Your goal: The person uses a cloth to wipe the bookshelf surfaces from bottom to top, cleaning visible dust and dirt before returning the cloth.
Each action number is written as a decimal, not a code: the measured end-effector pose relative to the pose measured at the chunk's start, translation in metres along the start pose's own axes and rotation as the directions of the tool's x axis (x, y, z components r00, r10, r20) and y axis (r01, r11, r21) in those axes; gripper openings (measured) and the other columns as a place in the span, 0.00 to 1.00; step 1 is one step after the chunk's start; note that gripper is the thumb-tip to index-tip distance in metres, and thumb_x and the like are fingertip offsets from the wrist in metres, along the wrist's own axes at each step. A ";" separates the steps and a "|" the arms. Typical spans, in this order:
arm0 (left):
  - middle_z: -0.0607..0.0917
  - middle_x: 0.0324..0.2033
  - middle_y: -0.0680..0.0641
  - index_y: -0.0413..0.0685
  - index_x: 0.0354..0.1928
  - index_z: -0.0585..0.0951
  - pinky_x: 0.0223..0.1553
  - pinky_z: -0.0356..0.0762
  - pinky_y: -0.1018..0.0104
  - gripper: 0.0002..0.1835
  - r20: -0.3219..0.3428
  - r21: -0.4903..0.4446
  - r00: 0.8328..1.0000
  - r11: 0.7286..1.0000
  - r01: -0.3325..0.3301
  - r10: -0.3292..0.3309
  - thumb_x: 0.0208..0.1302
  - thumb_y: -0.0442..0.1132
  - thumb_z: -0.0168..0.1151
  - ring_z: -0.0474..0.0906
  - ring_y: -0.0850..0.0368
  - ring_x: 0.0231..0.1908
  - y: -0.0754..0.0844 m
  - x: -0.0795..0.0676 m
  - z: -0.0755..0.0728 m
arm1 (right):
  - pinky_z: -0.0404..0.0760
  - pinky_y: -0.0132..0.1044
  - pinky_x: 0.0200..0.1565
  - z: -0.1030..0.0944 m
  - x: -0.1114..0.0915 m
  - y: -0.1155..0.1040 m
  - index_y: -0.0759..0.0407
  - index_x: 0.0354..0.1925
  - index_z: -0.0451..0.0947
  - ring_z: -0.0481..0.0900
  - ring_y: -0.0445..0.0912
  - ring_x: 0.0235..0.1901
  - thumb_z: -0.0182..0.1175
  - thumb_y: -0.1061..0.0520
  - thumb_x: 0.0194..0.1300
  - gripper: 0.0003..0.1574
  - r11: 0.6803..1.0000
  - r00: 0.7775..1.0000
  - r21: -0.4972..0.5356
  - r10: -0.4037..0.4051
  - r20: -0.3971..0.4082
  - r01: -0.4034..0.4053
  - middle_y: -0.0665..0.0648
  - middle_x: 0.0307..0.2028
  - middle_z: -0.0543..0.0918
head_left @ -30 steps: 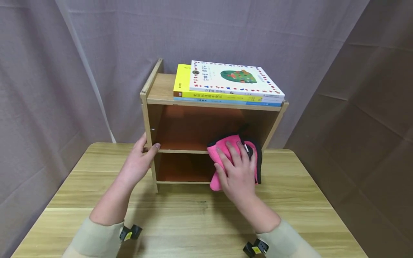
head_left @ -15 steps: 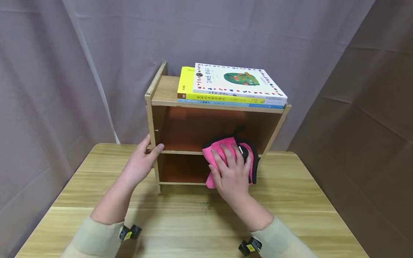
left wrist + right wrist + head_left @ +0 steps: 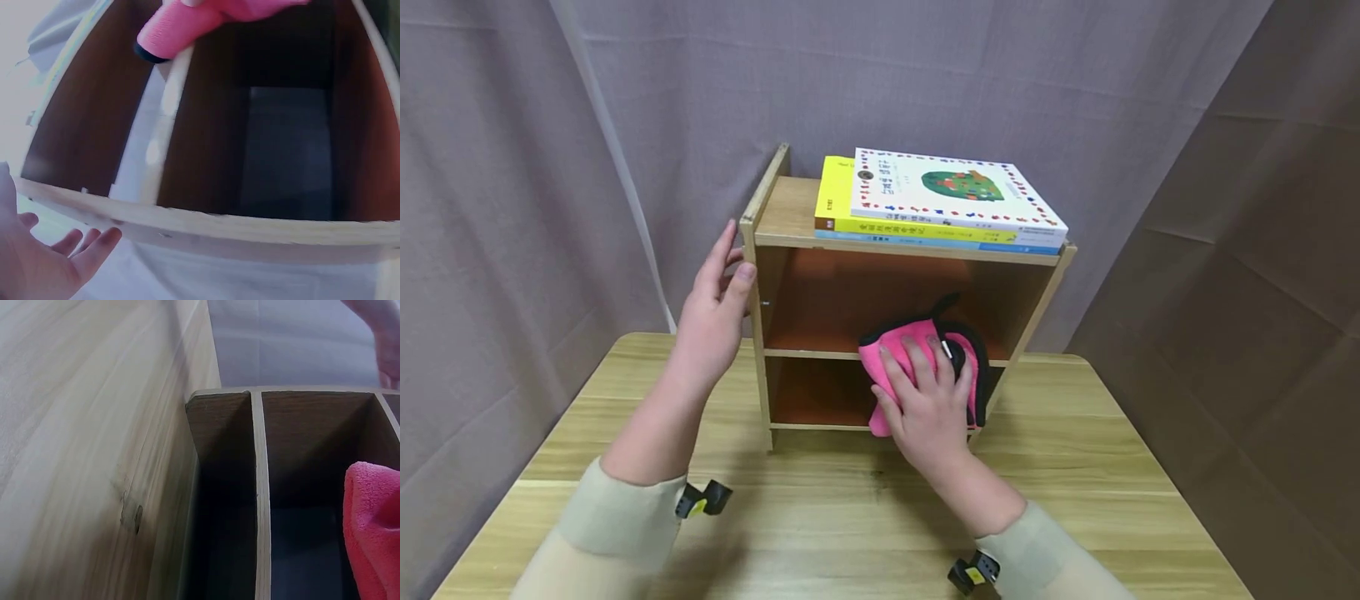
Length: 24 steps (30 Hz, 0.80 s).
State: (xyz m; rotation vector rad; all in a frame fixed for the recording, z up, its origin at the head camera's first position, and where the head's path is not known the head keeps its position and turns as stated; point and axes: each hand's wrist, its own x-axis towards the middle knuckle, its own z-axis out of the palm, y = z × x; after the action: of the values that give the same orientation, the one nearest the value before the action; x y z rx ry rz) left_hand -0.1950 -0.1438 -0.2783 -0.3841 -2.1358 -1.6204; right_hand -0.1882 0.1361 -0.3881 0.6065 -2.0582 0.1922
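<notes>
In the head view a small wooden shelf unit [image 3: 762, 367] stands on the table. My right hand [image 3: 928, 421] holds a pink cloth [image 3: 889, 342] with black trim against the front edge of the middle shelf [image 3: 812, 354]. Its fingers spread over the cloth, the thumb lower on the left. Part of the cloth also shows in the right wrist view. My left hand [image 3: 711, 325] is at the upper part of the left side panel, thumb close to the front edge. In the left wrist view its fingers [image 3: 94, 250] extend beside that panel, relaxed and holding nothing.
On the unit's top shelf lies a stack of books: a white one [image 3: 940, 187] over a yellow one [image 3: 835, 192], with blue at the bottom. Curtains [image 3: 925, 67] hang close behind and beside the wooden table [image 3: 820, 533].
My right hand has moved the pink cloth leftward along the middle shelf's edge. My left hand has left its spot by the middle shelf and moved up along the side panel.
</notes>
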 end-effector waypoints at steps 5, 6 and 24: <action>0.65 0.70 0.47 0.79 0.75 0.55 0.66 0.61 0.45 0.30 -0.044 -0.003 0.999 1.000 -0.009 0.009 0.75 0.60 0.48 0.66 0.48 0.65 0.018 0.009 0.001 | 0.49 0.72 0.63 0.002 0.002 -0.005 0.45 0.66 0.73 0.61 0.61 0.67 0.40 0.34 0.76 0.33 1.000 0.999 -0.013 -0.002 0.035 0.002 0.58 0.64 0.70; 0.65 0.69 0.47 0.79 0.75 0.56 0.66 0.61 0.45 0.30 -0.049 -0.010 0.999 1.000 -0.007 0.007 0.74 0.60 0.48 0.66 0.49 0.65 0.020 0.010 0.002 | 0.49 0.72 0.63 0.002 0.003 -0.007 0.45 0.67 0.73 0.61 0.61 0.67 0.40 0.34 0.76 0.33 1.000 0.999 -0.015 -0.002 0.041 0.002 0.58 0.64 0.70; 0.65 0.70 0.49 0.61 0.72 0.68 0.70 0.55 0.53 0.27 -0.023 0.027 0.998 0.998 -0.053 0.054 0.76 0.59 0.44 0.61 0.55 0.68 0.035 0.036 0.001 | 0.54 0.69 0.63 0.012 0.017 -0.036 0.42 0.67 0.73 0.63 0.60 0.66 0.36 0.35 0.77 0.32 0.998 0.997 -0.056 -0.037 0.073 0.041 0.58 0.63 0.72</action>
State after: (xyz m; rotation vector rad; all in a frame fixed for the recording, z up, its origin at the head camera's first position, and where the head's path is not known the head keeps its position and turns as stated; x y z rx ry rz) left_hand -0.2099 -0.1347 -0.2316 -0.4080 -2.1088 -1.5580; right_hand -0.1873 0.0949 -0.3838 0.6262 -2.1122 0.0889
